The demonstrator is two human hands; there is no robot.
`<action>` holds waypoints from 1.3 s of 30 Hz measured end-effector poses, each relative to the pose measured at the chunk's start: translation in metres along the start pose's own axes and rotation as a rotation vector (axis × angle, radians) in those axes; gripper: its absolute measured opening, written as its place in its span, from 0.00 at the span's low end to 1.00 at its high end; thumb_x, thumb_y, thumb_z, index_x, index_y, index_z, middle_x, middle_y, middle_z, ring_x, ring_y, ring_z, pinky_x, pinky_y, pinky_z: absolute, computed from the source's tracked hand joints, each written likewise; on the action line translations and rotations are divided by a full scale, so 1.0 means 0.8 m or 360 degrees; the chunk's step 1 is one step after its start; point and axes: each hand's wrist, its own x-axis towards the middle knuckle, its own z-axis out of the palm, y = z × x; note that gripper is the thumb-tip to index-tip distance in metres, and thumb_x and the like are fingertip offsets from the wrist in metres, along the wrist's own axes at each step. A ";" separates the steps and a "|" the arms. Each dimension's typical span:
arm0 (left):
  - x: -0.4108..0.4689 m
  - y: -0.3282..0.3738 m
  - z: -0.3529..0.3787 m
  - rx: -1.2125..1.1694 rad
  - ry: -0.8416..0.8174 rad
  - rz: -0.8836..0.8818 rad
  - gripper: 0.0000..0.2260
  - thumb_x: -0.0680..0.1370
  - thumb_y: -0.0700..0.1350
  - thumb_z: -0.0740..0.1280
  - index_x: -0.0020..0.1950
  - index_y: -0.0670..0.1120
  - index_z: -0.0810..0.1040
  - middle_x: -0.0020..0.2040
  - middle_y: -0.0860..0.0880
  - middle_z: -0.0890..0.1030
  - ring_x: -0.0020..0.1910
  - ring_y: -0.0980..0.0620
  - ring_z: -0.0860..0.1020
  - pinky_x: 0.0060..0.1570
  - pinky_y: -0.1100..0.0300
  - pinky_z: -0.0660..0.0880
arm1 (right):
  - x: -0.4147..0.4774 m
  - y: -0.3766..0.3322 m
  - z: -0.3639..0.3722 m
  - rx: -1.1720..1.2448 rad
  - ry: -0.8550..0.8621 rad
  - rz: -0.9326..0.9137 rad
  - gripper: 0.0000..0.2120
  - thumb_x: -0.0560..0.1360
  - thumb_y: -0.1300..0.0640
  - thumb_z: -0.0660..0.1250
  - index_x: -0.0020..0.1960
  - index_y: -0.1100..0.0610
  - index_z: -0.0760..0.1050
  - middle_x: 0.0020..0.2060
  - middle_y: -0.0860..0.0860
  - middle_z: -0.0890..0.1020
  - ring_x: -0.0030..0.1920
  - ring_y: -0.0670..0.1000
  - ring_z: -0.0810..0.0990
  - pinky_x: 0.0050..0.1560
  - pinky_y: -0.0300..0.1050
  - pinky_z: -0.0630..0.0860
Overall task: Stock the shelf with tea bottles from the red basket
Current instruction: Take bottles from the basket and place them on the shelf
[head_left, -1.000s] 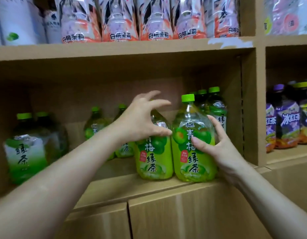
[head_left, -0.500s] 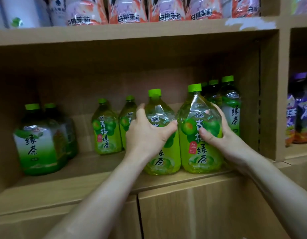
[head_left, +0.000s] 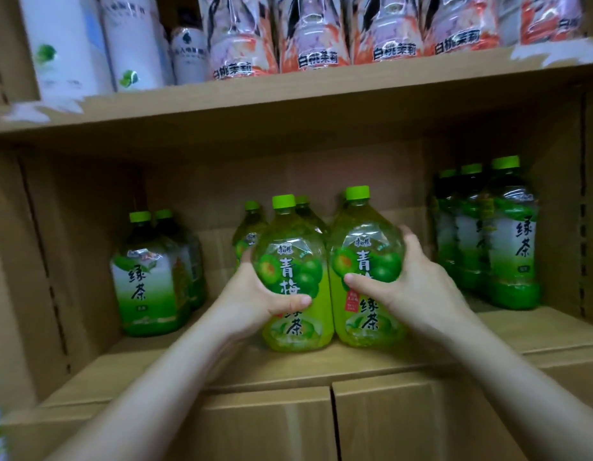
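Together, hands (head_left: 255, 294) grip bottles (head_left: 295, 287) near shelf edge (head_left: 288, 367).

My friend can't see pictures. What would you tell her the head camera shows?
Two bare hands each grip a big green-capped tea bottle standing side by side on a cardboard-coloured shelf: the left hand on the left bottle, the right hand on the right bottle. More green tea bottles stand behind and to both sides, and pink-labelled bottles line the shelf above.
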 end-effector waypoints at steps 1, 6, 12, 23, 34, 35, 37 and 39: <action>0.002 -0.004 -0.004 0.0030 0.0081 0.0028 0.49 0.53 0.49 0.85 0.70 0.48 0.66 0.55 0.50 0.84 0.54 0.50 0.83 0.57 0.45 0.78 | -0.003 -0.010 0.007 -0.0158 0.0042 0.0054 0.56 0.60 0.27 0.69 0.76 0.47 0.46 0.64 0.56 0.76 0.59 0.60 0.78 0.56 0.54 0.76; 0.018 -0.028 -0.028 0.0171 0.0404 0.0043 0.53 0.47 0.57 0.83 0.69 0.53 0.66 0.53 0.54 0.84 0.52 0.53 0.82 0.56 0.49 0.79 | -0.017 -0.042 0.038 -0.0331 0.0155 -0.0074 0.59 0.60 0.30 0.72 0.75 0.43 0.36 0.64 0.57 0.64 0.56 0.62 0.77 0.51 0.53 0.75; 0.040 -0.044 -0.052 0.0153 0.0442 -0.0009 0.47 0.45 0.57 0.81 0.63 0.55 0.71 0.53 0.54 0.83 0.52 0.52 0.82 0.57 0.47 0.78 | 0.003 -0.069 0.075 -0.0381 0.0027 -0.0086 0.62 0.60 0.32 0.74 0.74 0.42 0.31 0.68 0.64 0.65 0.52 0.61 0.81 0.50 0.52 0.77; 0.061 -0.060 -0.065 0.0253 0.0329 0.0065 0.50 0.56 0.55 0.82 0.73 0.54 0.60 0.61 0.52 0.79 0.60 0.50 0.78 0.63 0.48 0.74 | 0.052 -0.075 0.116 -0.0361 -0.0147 0.0137 0.61 0.61 0.31 0.73 0.70 0.35 0.25 0.77 0.57 0.53 0.65 0.62 0.74 0.57 0.59 0.76; 0.026 -0.048 -0.055 0.1248 0.0301 0.0294 0.58 0.64 0.50 0.80 0.68 0.74 0.35 0.80 0.47 0.47 0.72 0.40 0.67 0.65 0.47 0.73 | 0.023 -0.061 0.098 -0.0579 -0.0048 -0.0221 0.47 0.70 0.48 0.73 0.75 0.39 0.43 0.68 0.59 0.59 0.57 0.62 0.77 0.51 0.50 0.77; 0.026 -0.047 -0.055 0.1315 0.0291 0.0274 0.57 0.64 0.51 0.80 0.68 0.74 0.34 0.80 0.46 0.46 0.71 0.39 0.68 0.64 0.46 0.73 | 0.023 -0.061 0.097 -0.0552 -0.0069 -0.0213 0.48 0.70 0.50 0.74 0.75 0.39 0.43 0.68 0.60 0.58 0.57 0.62 0.77 0.54 0.51 0.76; 0.030 -0.044 -0.055 0.1380 0.0270 0.0202 0.57 0.65 0.51 0.79 0.69 0.72 0.33 0.79 0.46 0.45 0.69 0.38 0.70 0.63 0.46 0.74 | 0.021 -0.062 0.098 -0.0536 -0.0091 -0.0232 0.49 0.71 0.57 0.73 0.76 0.39 0.41 0.70 0.63 0.56 0.54 0.63 0.79 0.56 0.49 0.76; 0.032 -0.041 -0.055 0.1399 0.0238 0.0144 0.56 0.66 0.51 0.79 0.71 0.70 0.34 0.79 0.46 0.45 0.69 0.38 0.70 0.63 0.46 0.73 | 0.015 -0.062 0.100 -0.0560 -0.0133 -0.0250 0.51 0.71 0.63 0.70 0.76 0.38 0.38 0.71 0.64 0.53 0.49 0.62 0.81 0.56 0.48 0.76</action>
